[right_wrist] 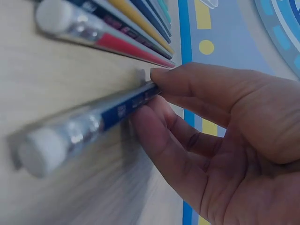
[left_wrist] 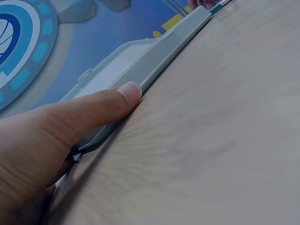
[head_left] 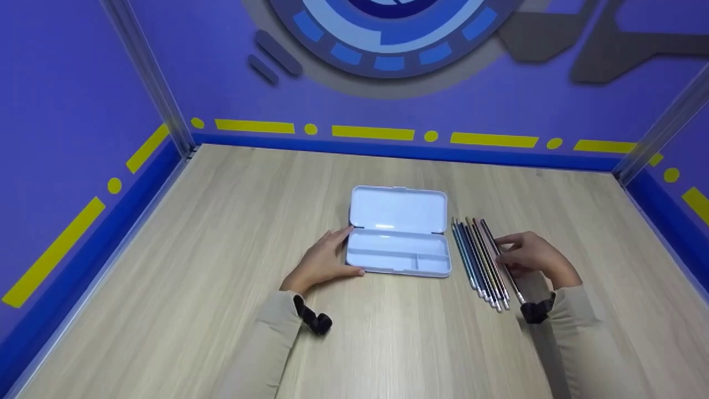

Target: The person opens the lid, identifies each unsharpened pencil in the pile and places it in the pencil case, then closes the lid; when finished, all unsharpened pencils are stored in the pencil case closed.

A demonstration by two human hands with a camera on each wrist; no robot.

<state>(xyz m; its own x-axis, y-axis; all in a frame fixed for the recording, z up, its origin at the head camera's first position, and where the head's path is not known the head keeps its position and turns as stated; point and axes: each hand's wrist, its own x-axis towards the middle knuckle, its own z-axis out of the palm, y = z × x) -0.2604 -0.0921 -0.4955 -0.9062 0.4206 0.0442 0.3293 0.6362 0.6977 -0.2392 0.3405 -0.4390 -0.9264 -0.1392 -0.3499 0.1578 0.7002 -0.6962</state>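
Observation:
A white pencil case (head_left: 382,261) lies on the table with its lid (head_left: 399,208) swung back, its divided compartments bare. My left hand (head_left: 321,263) holds the case by its left end, the thumb (left_wrist: 105,105) along the front wall and the fingers at the left side near the hinge. To the right of the case, my right hand (head_left: 534,255) pinches a dark blue pencil (right_wrist: 117,115) between thumb and fingers, low over the table, its white eraser end towards me. This pencil is the rightmost, beside a row of several pencils (head_left: 479,263) in mixed colours.
The wooden table (head_left: 221,233) is bounded by a blue-purple back wall (head_left: 376,111) and side panels with yellow marks. A black wrist camera (head_left: 316,322) sits on each sleeve, the right one close to the pencils' eraser ends.

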